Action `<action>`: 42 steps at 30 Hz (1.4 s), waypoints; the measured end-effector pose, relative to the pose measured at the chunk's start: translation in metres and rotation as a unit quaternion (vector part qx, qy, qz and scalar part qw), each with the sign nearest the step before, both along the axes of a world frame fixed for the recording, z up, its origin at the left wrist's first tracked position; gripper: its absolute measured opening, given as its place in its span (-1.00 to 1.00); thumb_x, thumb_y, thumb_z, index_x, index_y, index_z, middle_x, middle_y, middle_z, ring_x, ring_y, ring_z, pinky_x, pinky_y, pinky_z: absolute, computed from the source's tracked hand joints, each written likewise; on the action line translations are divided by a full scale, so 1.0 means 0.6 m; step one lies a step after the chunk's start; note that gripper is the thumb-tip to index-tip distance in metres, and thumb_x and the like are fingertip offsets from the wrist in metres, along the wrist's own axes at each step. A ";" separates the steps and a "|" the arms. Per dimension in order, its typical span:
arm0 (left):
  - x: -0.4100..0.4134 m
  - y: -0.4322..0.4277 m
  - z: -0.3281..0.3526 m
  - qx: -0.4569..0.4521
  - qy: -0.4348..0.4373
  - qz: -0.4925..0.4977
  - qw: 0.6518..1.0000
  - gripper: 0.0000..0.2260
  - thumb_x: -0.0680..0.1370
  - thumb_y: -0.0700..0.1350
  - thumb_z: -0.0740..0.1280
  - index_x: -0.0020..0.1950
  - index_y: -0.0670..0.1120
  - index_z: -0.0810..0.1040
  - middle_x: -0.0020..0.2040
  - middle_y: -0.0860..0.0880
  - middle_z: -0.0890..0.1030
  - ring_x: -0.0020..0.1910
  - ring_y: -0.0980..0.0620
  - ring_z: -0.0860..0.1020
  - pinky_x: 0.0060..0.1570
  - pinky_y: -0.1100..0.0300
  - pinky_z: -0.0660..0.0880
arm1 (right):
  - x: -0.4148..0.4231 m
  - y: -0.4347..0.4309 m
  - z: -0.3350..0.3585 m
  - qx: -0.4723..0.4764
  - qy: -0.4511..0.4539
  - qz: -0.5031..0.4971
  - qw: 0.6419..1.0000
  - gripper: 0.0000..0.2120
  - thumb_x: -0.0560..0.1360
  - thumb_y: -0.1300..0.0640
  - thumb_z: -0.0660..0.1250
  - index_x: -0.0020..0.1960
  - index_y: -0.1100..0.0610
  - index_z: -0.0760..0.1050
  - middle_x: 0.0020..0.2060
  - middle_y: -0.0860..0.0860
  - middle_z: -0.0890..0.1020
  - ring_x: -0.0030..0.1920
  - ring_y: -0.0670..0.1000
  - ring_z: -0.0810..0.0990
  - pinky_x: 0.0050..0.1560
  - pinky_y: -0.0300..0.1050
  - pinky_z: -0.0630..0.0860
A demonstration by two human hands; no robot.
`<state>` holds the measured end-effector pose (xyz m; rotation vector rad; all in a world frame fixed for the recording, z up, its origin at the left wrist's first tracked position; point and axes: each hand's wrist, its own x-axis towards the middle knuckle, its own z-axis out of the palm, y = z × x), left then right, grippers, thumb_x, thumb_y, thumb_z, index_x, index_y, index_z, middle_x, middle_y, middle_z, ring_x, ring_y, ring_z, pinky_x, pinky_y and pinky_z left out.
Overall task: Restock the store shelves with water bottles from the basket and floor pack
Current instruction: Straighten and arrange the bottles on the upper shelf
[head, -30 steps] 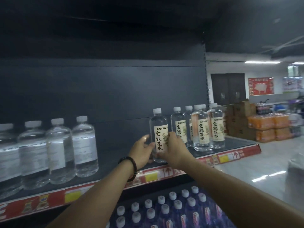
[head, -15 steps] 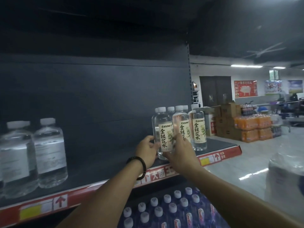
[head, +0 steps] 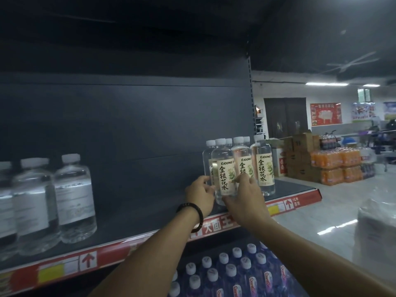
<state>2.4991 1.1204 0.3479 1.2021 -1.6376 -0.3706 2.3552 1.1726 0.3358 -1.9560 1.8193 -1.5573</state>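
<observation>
A clear water bottle [head: 224,168] with a white cap and a cream label stands upright on the dark shelf [head: 137,211], at the left front of a cluster of like bottles [head: 262,166]. My left hand [head: 200,195], with a black wristband, curls round its lower left side. My right hand [head: 244,199] grips its lower right side, thumb and fingers on the label. Both hands cover the bottle's base.
Larger clear bottles [head: 72,196] stand at the shelf's left end, with a wide bare stretch between them and the cluster. Blue-capped bottles [head: 227,273] fill the shelf below. Orange drink packs [head: 336,168] and cartons [head: 300,155] sit on the floor far right. A plastic-wrapped pack [head: 377,234] is at right.
The held bottle has moved right, from a gap left of the cluster to right beside it. Both hands kept their hold. The view shifted right.
</observation>
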 end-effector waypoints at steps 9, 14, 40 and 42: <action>0.222 0.161 -0.004 -0.297 -0.245 0.179 0.906 -0.86 0.57 -0.13 0.35 0.10 0.04 0.56 0.00 0.14 0.58 0.02 0.05 0.48 0.02 0.12 0.46 | 0.155 0.052 0.022 -0.023 0.062 0.130 0.989 -0.75 0.55 0.11 0.40 0.20 0.04 0.47 0.05 -0.01 0.55 0.06 0.01 0.52 0.09 -0.08 0.46; 0.388 0.212 -0.026 -0.362 -0.280 0.284 0.843 -0.92 0.53 -0.12 0.31 -0.01 -0.04 0.58 -0.03 0.02 0.55 0.00 -0.08 0.45 -0.01 -0.03 0.42 | 0.290 0.059 0.030 0.073 0.035 0.254 0.964 -0.57 0.55 0.18 0.38 0.37 0.12 0.37 0.23 0.08 0.51 0.20 0.09 0.52 0.14 -0.14 0.39; 0.462 0.223 -0.061 -0.263 -0.213 0.395 0.854 -0.57 0.61 -0.02 0.37 0.48 -0.05 0.54 -0.22 0.06 0.62 -0.05 -0.02 0.40 -0.01 -0.02 0.41 | 0.460 0.086 0.068 0.138 -0.059 0.370 0.917 -0.55 0.51 0.24 0.44 0.34 0.09 0.38 0.14 0.01 0.64 0.11 0.00 0.68 0.19 0.08 0.68; 0.453 0.231 -0.051 -0.223 -0.233 0.388 0.863 -0.56 0.65 0.03 0.28 0.53 -0.04 0.45 -0.17 0.03 0.61 -0.05 -0.02 0.45 0.00 -0.03 0.47 | 0.451 0.086 0.067 0.127 -0.043 0.360 0.923 -0.55 0.53 0.20 0.46 0.34 0.09 0.36 0.14 -0.01 0.64 0.10 -0.01 0.67 0.18 0.05 0.68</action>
